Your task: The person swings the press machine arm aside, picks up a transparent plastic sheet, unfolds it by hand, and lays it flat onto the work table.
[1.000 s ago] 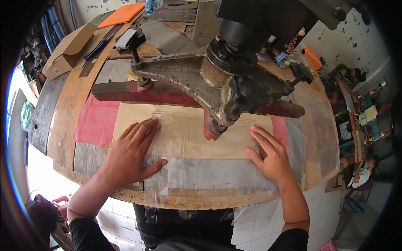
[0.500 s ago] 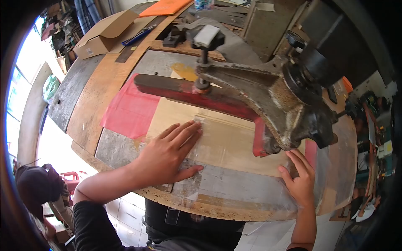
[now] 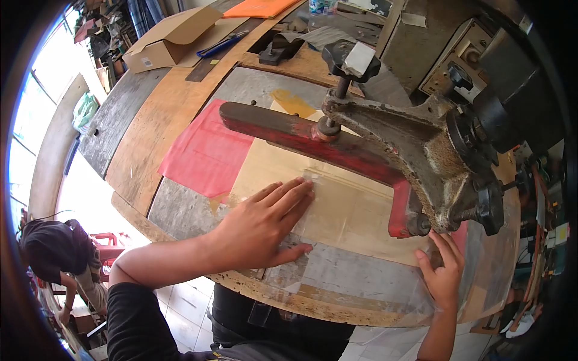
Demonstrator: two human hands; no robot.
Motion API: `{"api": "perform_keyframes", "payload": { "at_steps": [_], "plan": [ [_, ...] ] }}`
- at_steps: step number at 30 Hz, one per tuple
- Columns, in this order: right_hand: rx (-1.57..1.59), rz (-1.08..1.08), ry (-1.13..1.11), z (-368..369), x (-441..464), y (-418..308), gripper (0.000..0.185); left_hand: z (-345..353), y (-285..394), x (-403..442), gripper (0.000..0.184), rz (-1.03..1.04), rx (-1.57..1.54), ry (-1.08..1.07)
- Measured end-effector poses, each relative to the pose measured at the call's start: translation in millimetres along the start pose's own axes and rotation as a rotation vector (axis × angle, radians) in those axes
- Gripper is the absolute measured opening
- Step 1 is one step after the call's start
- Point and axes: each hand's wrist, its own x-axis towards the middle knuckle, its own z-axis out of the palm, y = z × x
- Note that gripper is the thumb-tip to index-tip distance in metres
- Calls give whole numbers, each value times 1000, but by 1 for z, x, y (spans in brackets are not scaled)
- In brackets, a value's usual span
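Observation:
My left hand (image 3: 265, 225) lies flat, fingers stretched toward the far side, over a transparent plastic film (image 3: 325, 216) on a tan sheet (image 3: 367, 219). Its thumb points to the right. At the right end of the sheet, my right hand (image 3: 444, 268) rests with its fingers apart, the fingertips close under the machine's end. A metal machine with a long red and black bar (image 3: 355, 150) reaches across the sheet just beyond both hands. A black knob (image 3: 343, 63) with a white block on it tops the bar's upright screw. Red sheeting (image 3: 208, 147) lies left of the tan sheet.
An open cardboard box (image 3: 171, 42), a blue-handled tool (image 3: 223, 45) and an orange folder (image 3: 262, 7) lie at the back left. A black adjusting knob (image 3: 490, 207) sticks out at the right. Another person (image 3: 54, 253) is low at the left, beyond the wooden table edge (image 3: 253, 295).
The whole view has shifted, so table, machine and hands appear farther right. Both hands stay at nearly the same places on the sheet and plastic.

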Motion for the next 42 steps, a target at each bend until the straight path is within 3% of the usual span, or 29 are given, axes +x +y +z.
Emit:
{"api": "perform_keyframes", "payload": {
  "at_steps": [9,30,42],
  "plan": [
    [8,75,-57,-2,-1,0,46,1,-1,0,73,10,-5,4],
    [72,-124,61,3,-7,1,39,4,2,-9,70,40,-12,120],
    [54,-129,57,3,-24,0,38,17,-2,-23,65,72,-9,218]
  ]
}}
